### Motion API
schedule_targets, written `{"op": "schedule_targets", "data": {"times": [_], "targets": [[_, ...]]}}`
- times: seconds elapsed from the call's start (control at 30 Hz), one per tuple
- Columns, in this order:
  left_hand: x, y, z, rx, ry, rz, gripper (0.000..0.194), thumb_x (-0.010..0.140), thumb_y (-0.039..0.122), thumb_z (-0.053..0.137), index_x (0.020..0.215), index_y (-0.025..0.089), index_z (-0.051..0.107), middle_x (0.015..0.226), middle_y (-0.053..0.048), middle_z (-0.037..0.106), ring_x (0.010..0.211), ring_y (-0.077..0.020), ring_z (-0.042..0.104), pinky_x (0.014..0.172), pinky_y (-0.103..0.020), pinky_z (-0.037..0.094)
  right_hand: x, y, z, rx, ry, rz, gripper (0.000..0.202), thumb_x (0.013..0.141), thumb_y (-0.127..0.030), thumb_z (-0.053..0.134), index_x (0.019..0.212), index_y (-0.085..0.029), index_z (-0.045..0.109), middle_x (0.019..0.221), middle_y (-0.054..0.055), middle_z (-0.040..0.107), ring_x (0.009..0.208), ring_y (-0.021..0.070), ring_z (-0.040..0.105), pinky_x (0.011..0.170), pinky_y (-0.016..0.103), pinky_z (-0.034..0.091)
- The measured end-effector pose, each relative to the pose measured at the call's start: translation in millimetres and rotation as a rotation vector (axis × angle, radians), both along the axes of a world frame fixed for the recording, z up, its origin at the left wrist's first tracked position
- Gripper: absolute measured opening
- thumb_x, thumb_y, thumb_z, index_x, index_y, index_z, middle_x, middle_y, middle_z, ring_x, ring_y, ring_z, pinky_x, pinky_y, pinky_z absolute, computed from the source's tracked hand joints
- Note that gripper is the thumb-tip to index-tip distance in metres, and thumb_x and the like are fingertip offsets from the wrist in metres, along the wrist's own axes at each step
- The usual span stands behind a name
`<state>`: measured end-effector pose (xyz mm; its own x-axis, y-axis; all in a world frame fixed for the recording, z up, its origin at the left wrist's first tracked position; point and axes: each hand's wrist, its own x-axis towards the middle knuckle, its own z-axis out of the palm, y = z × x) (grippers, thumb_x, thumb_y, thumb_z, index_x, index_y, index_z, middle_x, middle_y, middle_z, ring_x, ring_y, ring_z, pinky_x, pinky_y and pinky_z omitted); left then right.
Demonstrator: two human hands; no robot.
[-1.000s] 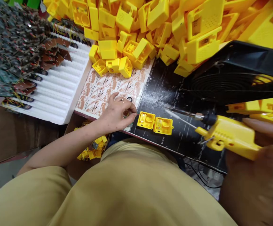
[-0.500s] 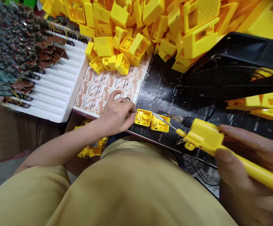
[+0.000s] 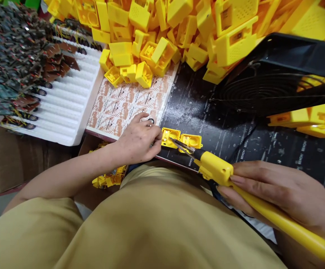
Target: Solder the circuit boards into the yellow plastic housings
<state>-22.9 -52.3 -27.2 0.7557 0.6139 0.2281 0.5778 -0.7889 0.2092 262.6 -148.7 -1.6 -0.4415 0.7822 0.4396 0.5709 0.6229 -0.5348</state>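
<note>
My right hand (image 3: 280,194) is closed around a yellow soldering iron (image 3: 216,166). Its metal tip reaches into the left yellow plastic housing half (image 3: 166,140), which lies open side up on the black bench mat. Joined closely beside it is another yellow housing half (image 3: 191,140), partly covered by the iron. My left hand (image 3: 140,138) rests at the bench edge with its fingers curled and the fingertips against the left side of the housing. Whatever is between those fingers is too small and hidden to make out. A ring shows on this hand.
A heap of yellow housings (image 3: 151,48) fills the back. A black fan (image 3: 263,82) stands at the right. On the left, a white foam tray (image 3: 69,101) bears many circuit boards (image 3: 16,63). Below the bench edge, a box holds yellow parts (image 3: 110,177).
My right hand has brought the soldering iron left and down, so its tip is now in the left housing half. My left hand has stayed nearly in place beside the housing.
</note>
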Motion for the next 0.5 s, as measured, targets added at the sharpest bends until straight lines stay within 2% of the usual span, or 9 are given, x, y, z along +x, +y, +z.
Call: {"op": "schedule_targets", "data": {"times": [0.2,0.33,0.5], "targets": [[5,5,-0.2,0.037,0.011,0.043,0.017,0.087,0.02,0.049,0.077,0.017,0.063,0.065,0.0,0.065,0.062,-0.0161,0.061,0.102,-0.044,0.05,-8,5,0.2,0.076,-0.017,-0.061,0.013,0.098,-0.026,0.061,0.087,-0.02,0.061,0.072,0.003,0.067,0.067,0.0084,0.067,0.064,0.018,0.059],[5,5,0.5,-0.018,0.038,0.069,0.016,0.086,0.021,0.05,0.077,0.018,0.063,0.065,0.0,0.065,0.064,-0.0164,0.061,0.103,-0.043,0.049,-9,4,-1.1,0.076,-0.011,-0.022,0.012,0.098,-0.024,0.061,0.087,-0.019,0.061,0.073,0.002,0.068,0.068,0.008,0.068,0.065,0.018,0.059],[1,2,6.2,-0.129,0.061,0.02,0.014,0.083,0.021,0.051,0.075,0.018,0.063,0.067,0.0,0.066,0.068,-0.0164,0.064,0.106,-0.044,0.047,-1,0,-0.9,0.011,-0.058,-0.013,0.021,0.099,-0.029,0.059,0.081,-0.019,0.062,0.074,0.003,0.067,0.073,0.0082,0.067,0.071,0.02,0.058]]}}
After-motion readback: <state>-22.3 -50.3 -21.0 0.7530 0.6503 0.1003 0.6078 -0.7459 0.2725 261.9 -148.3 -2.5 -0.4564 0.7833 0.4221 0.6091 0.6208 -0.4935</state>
